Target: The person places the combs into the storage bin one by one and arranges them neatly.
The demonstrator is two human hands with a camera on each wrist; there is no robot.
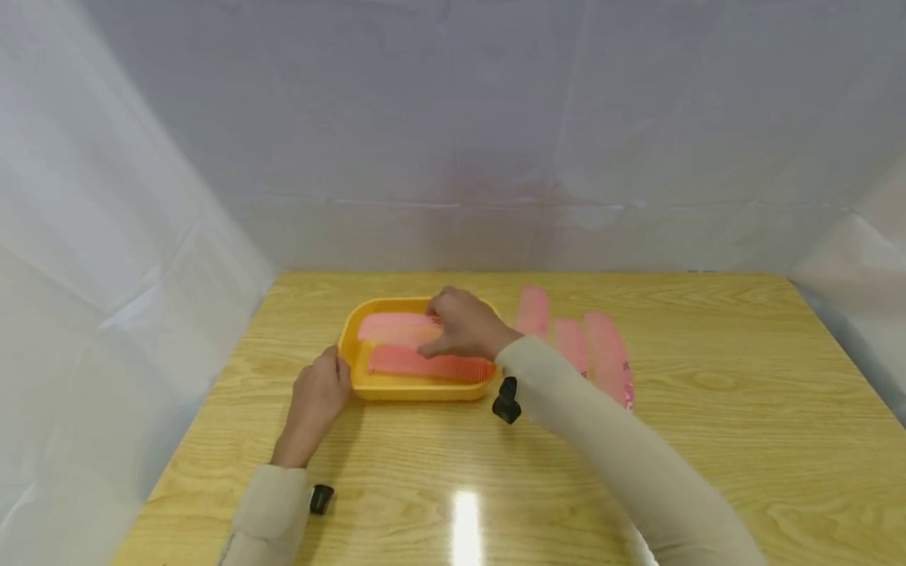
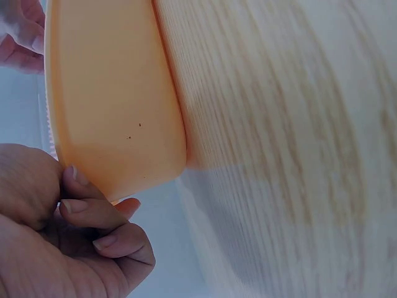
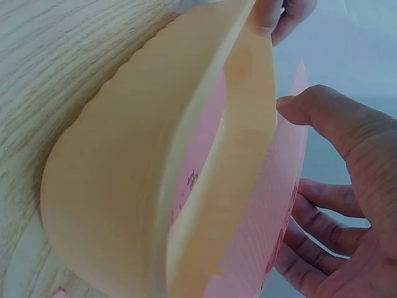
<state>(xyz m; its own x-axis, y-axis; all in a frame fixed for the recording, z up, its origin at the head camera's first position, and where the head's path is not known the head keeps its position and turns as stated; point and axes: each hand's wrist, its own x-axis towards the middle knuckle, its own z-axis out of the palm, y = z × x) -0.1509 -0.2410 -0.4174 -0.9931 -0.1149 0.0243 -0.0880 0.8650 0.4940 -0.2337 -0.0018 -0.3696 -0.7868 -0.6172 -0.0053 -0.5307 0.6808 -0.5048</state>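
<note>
Observed far comb (image 1: 392, 326) as pale pink, translucent, with small dark print along its spine; near comb (image 1: 425, 363) as deeper pink, with fine teeth along its near edge. Counted two combs at one yellow tray (image 1: 418, 394), both seen within its rim from the head view, plus three bench combs (image 1: 606, 354), pale pink and round-ended, on the wood-grain bench (image 1: 708, 440) to the right. Logged long axes: left-to-right for the tray pair, near one slightly skewed; roughly near-to-far for the bench trio. Recorded left hand (image 1: 322, 389) clamped on the tray's left rim; right hand (image 1: 467, 322) with thumb and fingers closed across the far comb.
</note>
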